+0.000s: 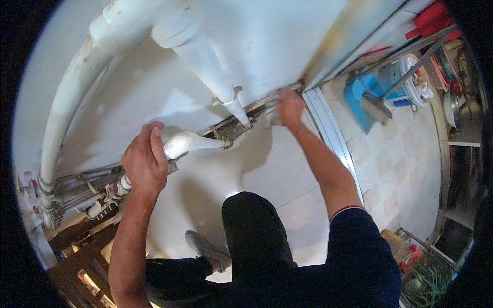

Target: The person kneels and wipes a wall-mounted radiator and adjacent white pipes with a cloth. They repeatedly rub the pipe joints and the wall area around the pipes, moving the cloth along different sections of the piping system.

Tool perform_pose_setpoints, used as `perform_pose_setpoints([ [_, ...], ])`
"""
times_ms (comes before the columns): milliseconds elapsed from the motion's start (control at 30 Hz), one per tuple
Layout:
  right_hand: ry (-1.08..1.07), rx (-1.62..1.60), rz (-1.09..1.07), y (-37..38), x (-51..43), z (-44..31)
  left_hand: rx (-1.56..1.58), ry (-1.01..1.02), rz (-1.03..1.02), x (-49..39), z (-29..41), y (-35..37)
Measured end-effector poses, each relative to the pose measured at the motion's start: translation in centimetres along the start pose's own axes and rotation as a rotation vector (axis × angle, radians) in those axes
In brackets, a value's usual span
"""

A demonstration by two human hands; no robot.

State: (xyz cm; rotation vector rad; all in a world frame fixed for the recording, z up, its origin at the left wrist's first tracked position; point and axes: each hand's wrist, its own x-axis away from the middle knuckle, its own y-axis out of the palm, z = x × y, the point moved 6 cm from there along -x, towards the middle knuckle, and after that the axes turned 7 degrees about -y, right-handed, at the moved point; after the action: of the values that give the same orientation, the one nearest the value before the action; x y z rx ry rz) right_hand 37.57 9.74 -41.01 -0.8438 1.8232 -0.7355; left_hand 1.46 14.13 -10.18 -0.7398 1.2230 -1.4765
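Observation:
My left hand (146,159) is curled at the end of a white plastic pipe elbow (179,144), near the foot of the wall; whether it grips the pipe is hidden by the fingers. Reaching to the skirting near the door track, my right hand (289,106) is blurred, with a greyish, indistinct thing or smear at its fingertips. Between the hands, a thin white pipe (238,109) with a rusty clamp runs down into a broken strip of floor (235,133). Above, a thick white drain pipe (73,90) bends along the wall.
A metal sliding-door track (335,138) crosses the floor on the right. Beyond it are a blue dustpan (356,100), a white bucket (406,82) holding rubbish, and shelves. Pipes and valves (104,204) line the wall at left, above dark wooden slats (84,265). Green stalks (427,277) lie at lower right.

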Motion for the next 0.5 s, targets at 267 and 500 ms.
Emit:
perform_pose_setpoints([
  [267, 0.002, -0.080, 0.090, -1.1, 0.2, -3.6, -0.029, 0.029, 0.011, 0.0, -0.1, -0.2],
  [500, 0.293, 0.012, 0.014, 1.3, 0.6, 1.9, -0.052, 0.031, 0.026, -0.1, 0.3, -0.1],
])
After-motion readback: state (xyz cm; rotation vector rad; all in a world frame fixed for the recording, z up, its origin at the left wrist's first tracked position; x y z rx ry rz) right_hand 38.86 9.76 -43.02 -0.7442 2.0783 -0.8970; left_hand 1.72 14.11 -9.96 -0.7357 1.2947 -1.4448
